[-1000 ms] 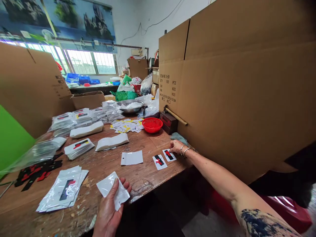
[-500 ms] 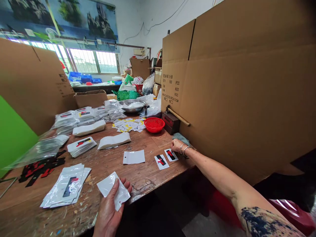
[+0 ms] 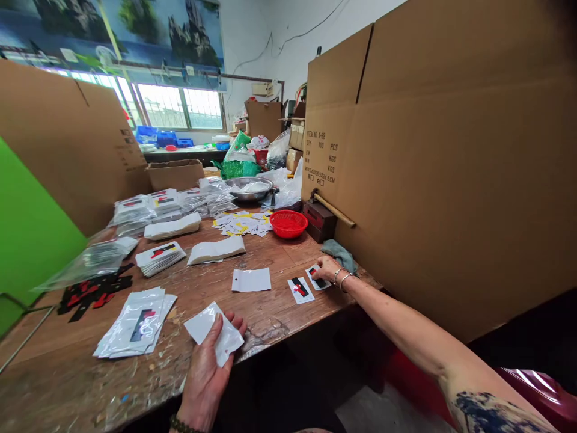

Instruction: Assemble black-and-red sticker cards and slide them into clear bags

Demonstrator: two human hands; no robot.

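My left hand [image 3: 210, 361] is closed on a small white plastic pouch [image 3: 215, 332], thumb on top and fingers beneath, at the table's front edge. Further right, my right hand [image 3: 328, 269] reaches down to a small white card [image 3: 321, 284] carrying a black and red piece. Its fingers are bunched at the card's upper part and hide some of it; the card still lies on the wood. A second card [image 3: 301, 290] with a black and red piece lies just left of it. Between the hands, a flat white pouch [image 3: 251, 280] with a hole rests on the table.
Filled pouches [image 3: 135, 325] are stacked at the left, near loose black and red pieces [image 3: 92, 293]. Behind are card stacks [image 3: 161, 258], a red basket [image 3: 289, 224] and a metal bowl [image 3: 250, 189]. A tall carton [image 3: 428, 168] walls the right side; a grey cloth [image 3: 340, 255] lies beside it.
My right hand has come over the right card and now covers part of it. My left hand keeps its hold on the pouch. The whole view has shifted slightly.
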